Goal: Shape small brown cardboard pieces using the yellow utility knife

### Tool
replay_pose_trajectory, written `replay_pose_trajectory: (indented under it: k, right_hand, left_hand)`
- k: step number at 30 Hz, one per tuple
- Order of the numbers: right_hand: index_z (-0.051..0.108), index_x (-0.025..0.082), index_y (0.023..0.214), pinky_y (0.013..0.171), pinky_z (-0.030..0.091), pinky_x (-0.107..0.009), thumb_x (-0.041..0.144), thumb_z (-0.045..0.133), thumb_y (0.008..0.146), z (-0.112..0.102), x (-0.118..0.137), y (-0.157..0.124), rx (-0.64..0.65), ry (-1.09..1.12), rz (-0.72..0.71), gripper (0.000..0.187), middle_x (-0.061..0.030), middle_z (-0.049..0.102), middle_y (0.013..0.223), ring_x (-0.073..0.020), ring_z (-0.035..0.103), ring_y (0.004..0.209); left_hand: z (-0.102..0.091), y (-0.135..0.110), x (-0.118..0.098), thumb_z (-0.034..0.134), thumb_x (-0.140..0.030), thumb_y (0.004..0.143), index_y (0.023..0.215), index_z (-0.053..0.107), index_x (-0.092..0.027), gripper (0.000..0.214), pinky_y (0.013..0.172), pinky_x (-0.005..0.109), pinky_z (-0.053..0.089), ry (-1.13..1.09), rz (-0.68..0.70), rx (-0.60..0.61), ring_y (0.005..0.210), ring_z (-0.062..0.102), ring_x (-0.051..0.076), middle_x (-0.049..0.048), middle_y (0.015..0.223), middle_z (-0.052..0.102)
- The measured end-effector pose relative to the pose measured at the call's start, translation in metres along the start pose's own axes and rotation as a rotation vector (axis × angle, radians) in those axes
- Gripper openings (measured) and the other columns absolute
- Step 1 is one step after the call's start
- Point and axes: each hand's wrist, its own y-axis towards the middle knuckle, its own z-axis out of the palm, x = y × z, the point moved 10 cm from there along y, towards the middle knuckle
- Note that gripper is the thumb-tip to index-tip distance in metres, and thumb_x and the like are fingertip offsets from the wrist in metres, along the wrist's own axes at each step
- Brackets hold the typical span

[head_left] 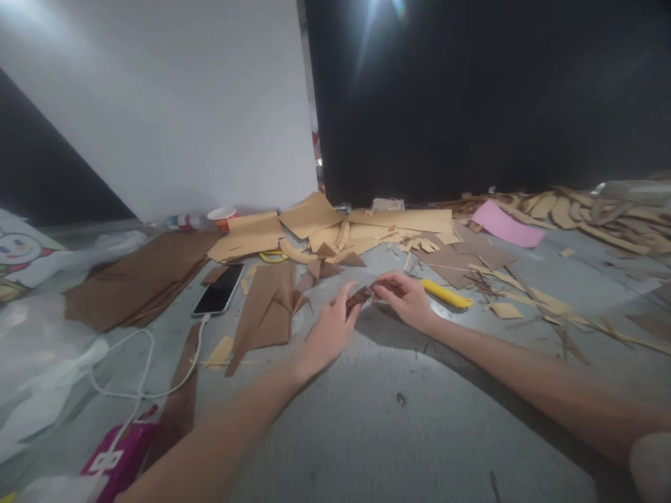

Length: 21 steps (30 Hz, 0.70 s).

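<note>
Both my hands meet at the middle of the grey floor on a small dark brown folded paper piece (361, 296). My left hand (330, 330) pinches its left end with thumb and fingers closed. My right hand (405, 299) grips its right end, fingers curled over it. A yellow utility knife (446, 294) lies just right of my right hand. Folded brown paper sheets (270, 307) lie left of my left hand.
A phone (220, 289) with a white cable (137, 381) lies at left, near a magenta power bank (119, 457). Large brown sheets (139, 276), tan cardboard (314, 220), a pink sheet (506, 225), a paper cup (222, 217) and scattered strips (529, 293) lie around.
</note>
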Motion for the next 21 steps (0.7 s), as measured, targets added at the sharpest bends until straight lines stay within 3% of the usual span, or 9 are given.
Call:
replay_pose_trajectory:
  k: [6, 14, 21]
  right_hand:
    - [0.071, 0.022, 0.104, 0.077, 0.062, -0.033, 0.045, 0.069, 0.100, -0.005, 0.001, 0.001, -0.043, -0.045, -0.038, 0.023, -0.0029, 0.075, 0.086, -0.0178, 0.072, 0.076]
    - [0.072, 0.023, 0.103, 0.074, 0.062, -0.032, 0.042, 0.072, 0.099, 0.001, 0.004, 0.000, 0.013, -0.023, -0.067, 0.019, -0.0030, 0.078, 0.089, -0.0174, 0.074, 0.075]
    - [0.078, 0.025, 0.109, 0.080, 0.062, -0.032, 0.038, 0.061, 0.106, 0.005, 0.010, -0.002, 0.051, -0.263, -0.135, 0.021, -0.0041, 0.081, 0.093, -0.0190, 0.076, 0.084]
  left_hand:
    - [-0.001, -0.001, -0.001, 0.054, -0.028, 0.107, 0.152, 0.043, -0.030, 0.046, 0.101, 0.043, 0.056, 0.024, -0.001, -0.003, 0.116, 0.074, 0.027, 0.0081, 0.124, 0.077]
    - [0.000, -0.001, -0.002, 0.054, -0.023, 0.106, 0.151, 0.045, -0.029, 0.046, 0.100, 0.043, 0.058, 0.032, -0.006, 0.012, 0.115, 0.075, 0.027, 0.0088, 0.120, 0.078]
    - [-0.001, -0.002, -0.004, 0.055, -0.025, 0.107, 0.152, 0.046, -0.028, 0.046, 0.097, 0.042, 0.058, 0.064, -0.017, 0.011, 0.114, 0.076, 0.028, 0.0095, 0.120, 0.078]
